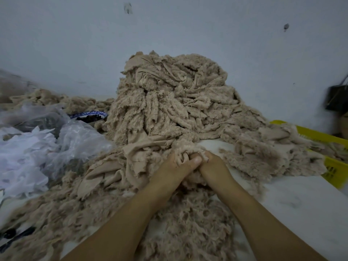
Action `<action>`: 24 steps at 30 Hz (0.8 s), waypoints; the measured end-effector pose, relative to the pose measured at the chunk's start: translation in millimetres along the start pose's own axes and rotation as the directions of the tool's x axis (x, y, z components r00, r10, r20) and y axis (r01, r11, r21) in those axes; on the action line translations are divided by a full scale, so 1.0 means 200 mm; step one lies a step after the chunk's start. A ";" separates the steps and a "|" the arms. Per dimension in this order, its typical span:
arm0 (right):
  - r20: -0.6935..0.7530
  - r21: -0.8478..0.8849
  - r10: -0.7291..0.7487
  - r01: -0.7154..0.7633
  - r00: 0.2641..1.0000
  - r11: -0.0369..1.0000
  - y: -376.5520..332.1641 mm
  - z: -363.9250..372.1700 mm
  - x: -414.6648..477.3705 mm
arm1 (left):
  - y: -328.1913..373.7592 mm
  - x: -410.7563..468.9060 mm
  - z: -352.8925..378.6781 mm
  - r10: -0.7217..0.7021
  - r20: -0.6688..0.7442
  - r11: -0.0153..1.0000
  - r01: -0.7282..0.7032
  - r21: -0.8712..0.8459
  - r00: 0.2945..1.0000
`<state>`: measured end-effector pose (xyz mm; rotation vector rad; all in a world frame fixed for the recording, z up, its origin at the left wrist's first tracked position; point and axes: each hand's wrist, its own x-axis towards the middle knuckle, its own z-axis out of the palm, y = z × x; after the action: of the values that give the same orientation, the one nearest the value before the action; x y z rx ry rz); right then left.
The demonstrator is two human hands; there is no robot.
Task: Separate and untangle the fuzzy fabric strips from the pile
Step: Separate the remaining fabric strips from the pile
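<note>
A tall pile of beige fuzzy fabric strips (pixel 169 95) rises against the wall in the middle of the view. More strips spread toward me across the white table (pixel 293 202). My left hand (pixel 175 166) and my right hand (pixel 211 164) sit side by side at the foot of the pile. Both grip the same bunch of fuzzy strips (pixel 188 147), fingers curled into the fabric. The fingertips are buried in the fluff.
Crumpled clear plastic bags (pixel 56 140) and white scraps (pixel 20 159) lie at the left. A blue patterned bowl (pixel 88 115) sits behind them. A yellow crate (pixel 331 166) stands at the right edge, a dark bag (pixel 337 98) hangs on the wall beyond it.
</note>
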<state>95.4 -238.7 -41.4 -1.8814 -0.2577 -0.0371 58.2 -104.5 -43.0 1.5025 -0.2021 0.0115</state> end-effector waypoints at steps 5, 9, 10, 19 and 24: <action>-0.057 0.086 0.023 -0.018 0.998 0.996 -0.02 0.00 -0.01 | 0.01 0.02 -0.03 -0.055 -0.209 0.990 0.026 -0.137 0.976; -0.075 0.047 -0.008 0.012 0.997 0.999 -0.06 -0.01 -0.03 | 0.04 0.02 -0.07 -0.163 -0.179 0.924 0.087 -0.372 0.970; -0.077 0.065 -0.008 0.013 0.997 0.998 -0.07 -0.01 -0.04 | 0.04 0.02 -0.07 -0.175 -0.167 0.912 0.096 -0.400 0.970; -0.119 0.447 0.050 0.009 0.992 0.894 -0.14 0.01 -0.05 | 0.05 0.04 -0.13 -0.256 -0.150 0.693 0.073 -0.717 0.955; -0.173 0.454 0.073 0.014 0.982 0.891 -0.09 -0.12 -0.02 | 0.09 0.05 -0.22 -0.187 -0.344 0.676 -0.134 -0.725 0.920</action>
<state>91.4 -255.9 -18.0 -1.4016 -0.0958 -0.1216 70.8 -61.6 -25.3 0.6462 0.1442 0.1890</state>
